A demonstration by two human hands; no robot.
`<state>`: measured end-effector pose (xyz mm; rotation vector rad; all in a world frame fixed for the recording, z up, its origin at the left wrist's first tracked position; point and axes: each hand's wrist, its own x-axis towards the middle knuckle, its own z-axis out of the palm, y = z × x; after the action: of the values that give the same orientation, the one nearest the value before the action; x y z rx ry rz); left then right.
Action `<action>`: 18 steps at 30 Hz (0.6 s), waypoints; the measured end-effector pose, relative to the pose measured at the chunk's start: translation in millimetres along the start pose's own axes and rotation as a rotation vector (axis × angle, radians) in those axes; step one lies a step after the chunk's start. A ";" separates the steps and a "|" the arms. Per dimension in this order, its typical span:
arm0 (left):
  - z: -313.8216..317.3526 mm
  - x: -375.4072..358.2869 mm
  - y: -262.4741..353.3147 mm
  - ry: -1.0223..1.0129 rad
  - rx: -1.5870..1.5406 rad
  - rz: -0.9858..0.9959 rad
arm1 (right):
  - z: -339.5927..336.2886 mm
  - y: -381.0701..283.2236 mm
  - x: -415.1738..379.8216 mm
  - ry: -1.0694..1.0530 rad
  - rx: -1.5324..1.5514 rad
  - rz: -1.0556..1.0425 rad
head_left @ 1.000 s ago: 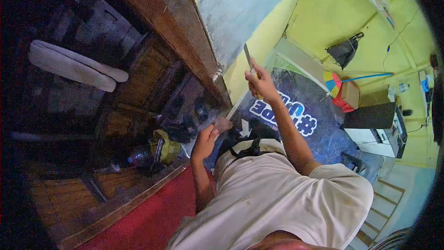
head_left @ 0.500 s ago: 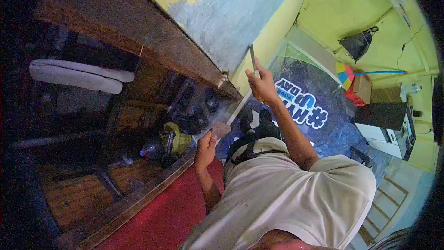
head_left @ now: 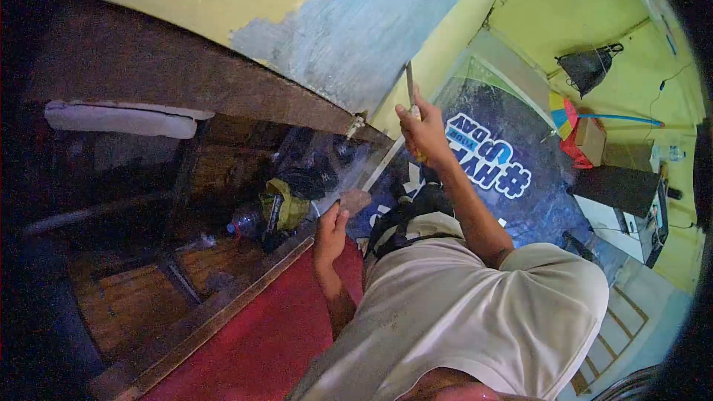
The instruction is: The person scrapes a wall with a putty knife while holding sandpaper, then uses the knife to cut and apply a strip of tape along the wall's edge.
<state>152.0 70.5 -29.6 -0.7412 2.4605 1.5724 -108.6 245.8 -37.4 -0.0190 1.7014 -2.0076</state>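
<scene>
Here, right hand (head_left: 423,134) grips knife (head_left: 409,85) upright.

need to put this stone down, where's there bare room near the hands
The red mat beside the left hand, up to the wooden edge strip, lies bare. The blue printed banner past the right hand is mostly bare. Crowded: bottle, green bag and dark clutter ahead.

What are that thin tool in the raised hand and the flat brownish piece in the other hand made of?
The tool in the right hand has a narrow grey blade, probably dull metal; its handle is hidden. The flat piece in the left hand is matte brown, maybe wood or sanding block; too blurred to tell.
</scene>
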 end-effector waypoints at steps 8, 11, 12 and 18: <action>6.3 0.7 7.3 0.052 0.085 -0.006 | -3.0 -23.6 -3.2 0.000 0.066 0.072; 2.4 8.9 21.2 -0.004 0.026 0.000 | -11.3 -23.9 2.6 -0.058 0.084 0.041; 0.0 8.6 23.9 -0.050 -0.001 -0.006 | -13.7 -27.6 3.5 -0.051 0.120 0.052; 1.8 12.1 28.7 -0.023 0.146 -0.112 | -14.4 -14.0 12.8 -0.040 -0.066 -0.012</action>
<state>127.8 77.8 -11.3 -0.8159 2.4395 1.3387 -129.5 255.4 -31.4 -0.0918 1.7460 -1.9455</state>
